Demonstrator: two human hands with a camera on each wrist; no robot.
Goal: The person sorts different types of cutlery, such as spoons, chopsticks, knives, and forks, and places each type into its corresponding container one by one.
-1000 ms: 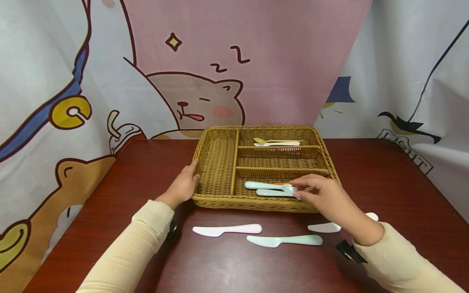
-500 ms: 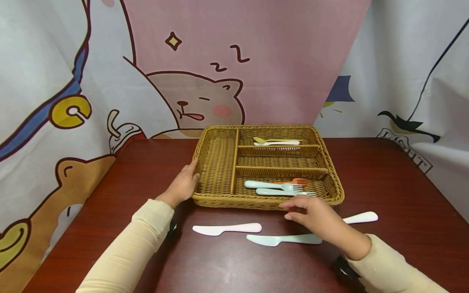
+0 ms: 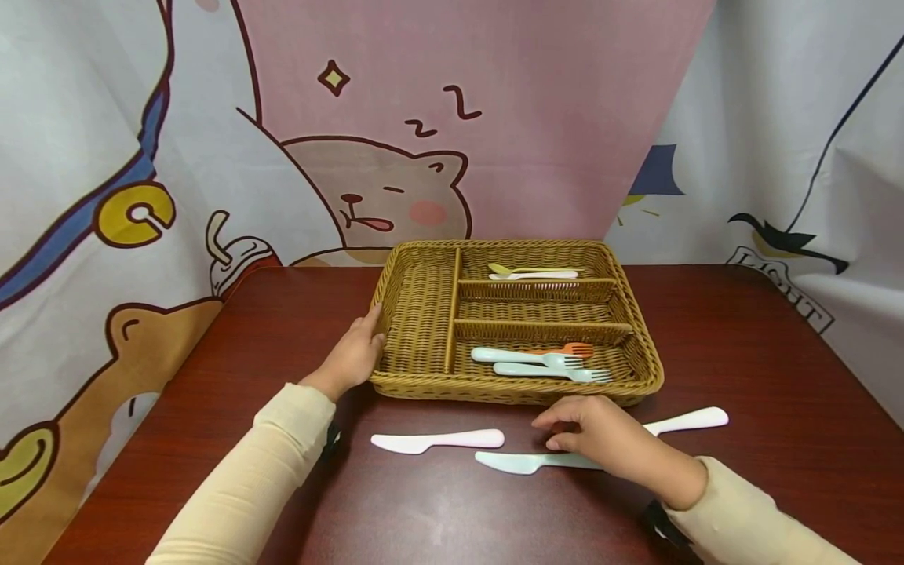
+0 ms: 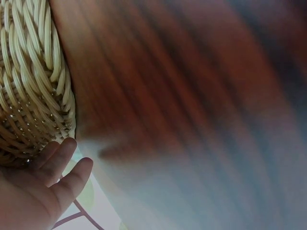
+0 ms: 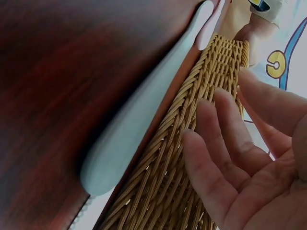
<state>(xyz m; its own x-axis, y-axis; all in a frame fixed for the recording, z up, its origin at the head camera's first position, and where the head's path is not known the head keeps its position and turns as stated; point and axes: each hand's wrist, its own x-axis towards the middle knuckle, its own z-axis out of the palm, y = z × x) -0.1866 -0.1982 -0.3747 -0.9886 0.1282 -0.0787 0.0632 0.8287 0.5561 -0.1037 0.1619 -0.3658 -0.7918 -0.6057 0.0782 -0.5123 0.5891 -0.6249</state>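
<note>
My left hand (image 3: 348, 355) rests against the left side of the wicker basket (image 3: 424, 388), its fingers lying along the weave in the left wrist view. Just in front of the basket, my right hand (image 3: 609, 435) hovers with loosely bent fingers and nothing between them. It overlaps the handle of a mint green table knife (image 3: 519, 464) lying on the table, and that knife (image 5: 139, 115) shows beside it in the right wrist view. A pink table knife (image 3: 452, 440) lies to the left. A white table knife (image 3: 695, 420) is partly hidden behind the right hand.
In the basket's front compartment lie two mint forks (image 3: 504, 356) and an orange fork (image 3: 579, 349). The back compartment holds a yellow spoon (image 3: 500, 268) and a white spoon (image 3: 544, 275). A printed cloth (image 3: 551, 118) hangs behind the dark red table (image 3: 297, 314).
My right hand has drawn back from the forks in the front compartment, over the basket's front rim, to above the mint knife. The left hand has stayed at the basket.
</note>
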